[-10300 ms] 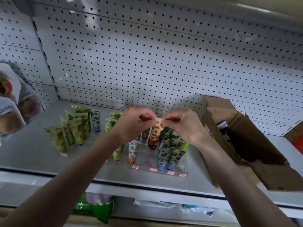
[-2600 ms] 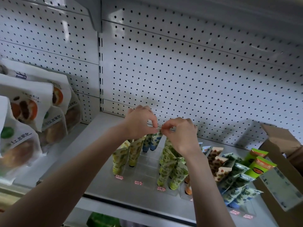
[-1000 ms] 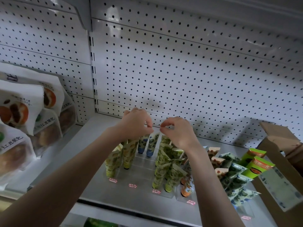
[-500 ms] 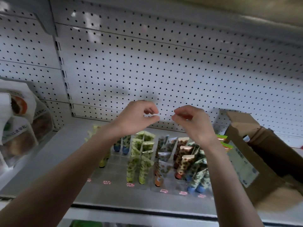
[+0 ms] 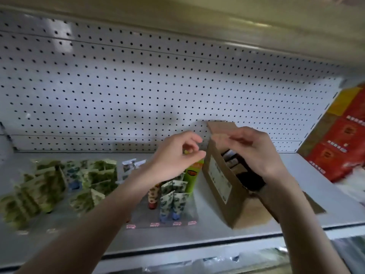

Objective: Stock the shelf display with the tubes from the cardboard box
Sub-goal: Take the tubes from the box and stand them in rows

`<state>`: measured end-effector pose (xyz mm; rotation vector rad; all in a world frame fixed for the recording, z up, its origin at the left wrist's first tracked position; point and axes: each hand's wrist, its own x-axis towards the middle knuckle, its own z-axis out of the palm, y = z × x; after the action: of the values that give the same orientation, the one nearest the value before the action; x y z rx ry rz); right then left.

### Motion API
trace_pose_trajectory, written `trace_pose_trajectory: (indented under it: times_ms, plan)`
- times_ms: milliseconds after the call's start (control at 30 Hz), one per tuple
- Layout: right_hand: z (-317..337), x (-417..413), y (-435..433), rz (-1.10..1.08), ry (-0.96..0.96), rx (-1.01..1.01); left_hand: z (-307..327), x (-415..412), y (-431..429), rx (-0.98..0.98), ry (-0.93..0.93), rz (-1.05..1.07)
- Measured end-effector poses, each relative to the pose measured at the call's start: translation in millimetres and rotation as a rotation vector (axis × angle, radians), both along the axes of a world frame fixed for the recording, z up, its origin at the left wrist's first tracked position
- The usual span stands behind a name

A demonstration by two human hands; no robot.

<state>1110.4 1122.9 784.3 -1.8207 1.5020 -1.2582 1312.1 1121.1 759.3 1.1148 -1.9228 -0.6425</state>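
Patterned tubes stand cap-down in rows in a clear display tray (image 5: 194, 214) on the shelf: green ones (image 5: 49, 184) at the left, blue ones (image 5: 173, 196), an orange one (image 5: 152, 195) and a bright green one (image 5: 192, 175) in the middle. The open cardboard box (image 5: 219, 182) stands to their right, with dark contents inside. My left hand (image 5: 175, 155) hovers above the middle tubes, fingers loosely curled and holding nothing. Over the box opening my right hand (image 5: 254, 153) is also empty, its fingers relaxed. The view is blurred.
A white pegboard wall (image 5: 138, 86) backs the grey shelf (image 5: 207, 234). Red and yellow packages (image 5: 339, 139) lean at the far right. Pink price labels (image 5: 154, 224) line the tray's front edge. More goods show blurred on the shelf below.
The view has swung right, so the box now sits under my right hand. Both hands let go of the tubes at the left and moved right, empty, spreading slightly apart.
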Motion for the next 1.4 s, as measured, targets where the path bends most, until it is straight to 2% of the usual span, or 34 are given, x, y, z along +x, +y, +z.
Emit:
trace_pose_trajectory:
  times_ms: [167, 467, 633, 767, 867, 1067, 1400]
  plan:
    - [-1.7, -55.7, -2.2, -0.024, 0.073, 0.031, -6.5, -50.4, 0.4, 0.022, 0.015, -0.025]
    - [-12.0, -93.0, -45.2, 0.082, 0.125, 0.268, -17.7, -93.3, -3.3, -0.010, 0.028, 0.076]
    - [-20.4, -97.9, -72.2, 0.154, 0.317, 0.349, -15.9, -91.8, -4.2, 0.012, 0.044, 0.188]
    - [-34.2, -97.7, -95.6, 0.160, 0.596, 0.379, -13.1, -89.2, -6.4, 0.034, 0.015, 0.242]
    - [-38.2, -94.0, -102.7, 0.139, 0.733, 0.426, -11.7, -86.3, -9.4, 0.046, 0.037, 0.259]
    - [-41.6, -88.3, -105.5, 0.232, 0.730, 0.524, -9.4, -82.5, -12.2, 0.055, 0.061, 0.270]
    - [-50.3, -90.3, -114.4, 0.141, 0.813, 0.568, -11.5, -79.2, -14.2, 0.060, 0.038, 0.282]
